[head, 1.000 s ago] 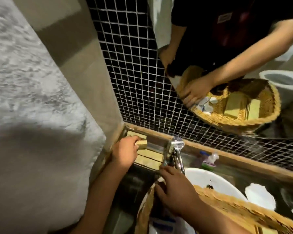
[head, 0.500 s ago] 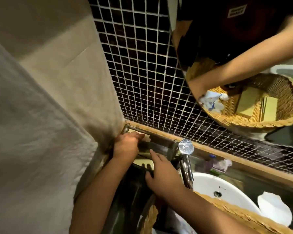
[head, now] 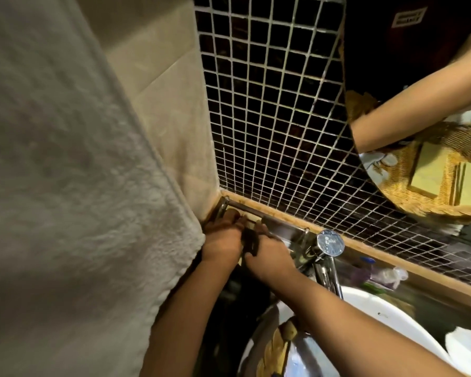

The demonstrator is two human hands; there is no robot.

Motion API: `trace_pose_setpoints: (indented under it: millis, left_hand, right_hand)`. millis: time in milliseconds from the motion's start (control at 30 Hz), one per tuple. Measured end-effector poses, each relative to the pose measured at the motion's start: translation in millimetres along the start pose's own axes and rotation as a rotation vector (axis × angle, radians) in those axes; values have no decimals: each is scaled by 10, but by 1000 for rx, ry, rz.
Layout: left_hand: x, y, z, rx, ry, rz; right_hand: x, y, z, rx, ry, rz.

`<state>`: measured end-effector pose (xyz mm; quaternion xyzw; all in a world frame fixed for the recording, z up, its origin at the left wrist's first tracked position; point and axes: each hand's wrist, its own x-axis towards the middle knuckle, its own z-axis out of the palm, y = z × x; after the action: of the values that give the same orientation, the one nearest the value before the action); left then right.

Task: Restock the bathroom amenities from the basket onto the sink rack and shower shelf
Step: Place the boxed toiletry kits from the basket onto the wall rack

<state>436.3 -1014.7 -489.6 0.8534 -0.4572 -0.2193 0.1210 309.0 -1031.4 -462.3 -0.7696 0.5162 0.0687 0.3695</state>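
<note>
The chrome sink rack [head: 280, 223] sits in the corner where the beige wall meets the dark mosaic tiles. My left hand [head: 223, 240] is at the rack's left end, its fingers curled down over a tan box that is almost wholly hidden beneath it. My right hand [head: 268, 257] lies right beside it, fingers reaching forward into the rack up to its rail. What lies under the right fingers is hidden. The wicker basket [head: 276, 346] shows only a piece of rim under my right forearm. The round mirror [head: 419, 104] reflects the basket with yellow boxes in it.
A chrome faucet [head: 330, 242] stands just right of my right hand, over the white basin [head: 378, 317]. Small wrapped items [head: 384, 276] lie on the ledge behind the faucet. A thick beige towel [head: 79, 213] hangs at the left, close to my left arm.
My right hand left the basket and moved up to the rack beside my left hand. My left hand pushed deeper into the rack corner. The view came closer to the wall.
</note>
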Motion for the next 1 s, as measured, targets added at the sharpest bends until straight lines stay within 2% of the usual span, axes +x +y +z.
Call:
trace_pose_setpoints:
  millis: [100, 200, 400, 600, 800, 1000]
  left_hand:
    - [-118, -61, 61, 266, 27, 129]
    - [-212, -138, 129, 392, 2, 201]
    - [-415, -187, 185, 464, -2, 214]
    - [-440, -232, 138, 386, -14, 232]
    - [-404, -235, 121, 392, -99, 220]
    - [-396, -271, 137, 441, -94, 224]
  right_hand:
    - [-1, -8, 35, 20, 29, -18]
    - [-12, -20, 91, -43, 26, -55]
    - [15, 1, 131, -140, 12, -69]
    - [76, 66, 80, -149, -24, -34]
    - [97, 17, 97, 112, 85, 58]
    - [165, 20, 109, 130, 53, 101]
